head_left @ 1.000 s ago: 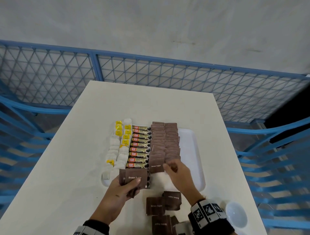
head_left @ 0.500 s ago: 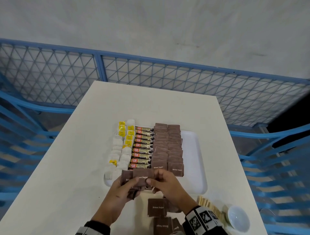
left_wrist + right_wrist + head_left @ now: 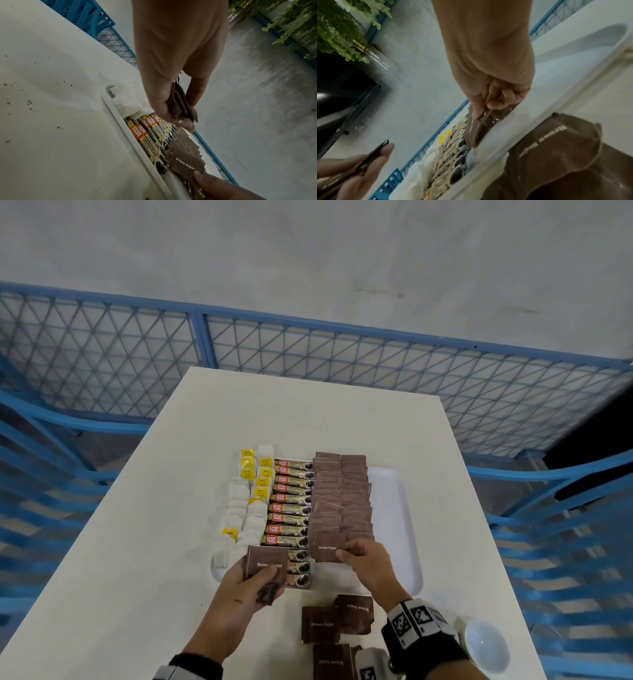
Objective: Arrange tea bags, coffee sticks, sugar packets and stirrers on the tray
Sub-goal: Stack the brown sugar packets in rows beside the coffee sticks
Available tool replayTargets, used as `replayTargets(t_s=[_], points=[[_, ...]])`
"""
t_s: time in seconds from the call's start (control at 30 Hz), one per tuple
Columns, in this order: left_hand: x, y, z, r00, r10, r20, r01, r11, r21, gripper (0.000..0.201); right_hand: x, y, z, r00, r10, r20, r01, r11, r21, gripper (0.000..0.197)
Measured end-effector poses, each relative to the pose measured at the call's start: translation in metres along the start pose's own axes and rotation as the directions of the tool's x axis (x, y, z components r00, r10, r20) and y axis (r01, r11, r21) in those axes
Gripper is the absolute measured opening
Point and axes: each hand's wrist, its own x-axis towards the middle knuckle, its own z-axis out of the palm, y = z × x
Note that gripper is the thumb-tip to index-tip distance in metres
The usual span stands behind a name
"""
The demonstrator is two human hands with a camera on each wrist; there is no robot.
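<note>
A white tray [image 3: 394, 508] holds rows of tea bags [image 3: 245, 508], coffee sticks [image 3: 291, 508] and two columns of brown sugar packets [image 3: 342, 494]. My left hand [image 3: 263, 577] grips a small stack of sugar packets [image 3: 265, 565] over the tray's near edge; in the left wrist view the stack [image 3: 181, 105] sits between thumb and fingers. My right hand [image 3: 346, 553] pinches one sugar packet [image 3: 327, 547] at the near end of the sugar columns. The right wrist view shows that packet [image 3: 474, 129] held just inside the tray rim [image 3: 505, 142].
Several loose sugar packets [image 3: 335, 621] lie on the white table [image 3: 137, 542] just before the tray. A small white bowl [image 3: 486, 645] stands at the near right, beside my right wrist. Blue mesh fencing [image 3: 308, 354] and blue crates surround the table.
My right hand came back to the stack in my left hand, took one packet, and carried it forward to the near end of the sugar columns. The left hand stayed roughly in place.
</note>
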Motion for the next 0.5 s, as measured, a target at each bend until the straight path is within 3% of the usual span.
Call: replayTargets(t_s=[0.27, 0.5], points=[[0.000, 0.001, 0.000, 0.999, 0.016, -0.037, -0.018, 0.999, -0.043, 0.018, 0.000, 0.000, 0.012, 0.994, -0.037, -0.101, 0.023, 0.991, -0.135, 0.021], [0.001, 0.002, 0.003, 0.999, 0.031, -0.038, -0.032, 0.999, -0.029, 0.018, 0.001, 0.004, 0.017, 0.992, -0.078, -0.100, 0.049, 0.962, -0.270, 0.017]])
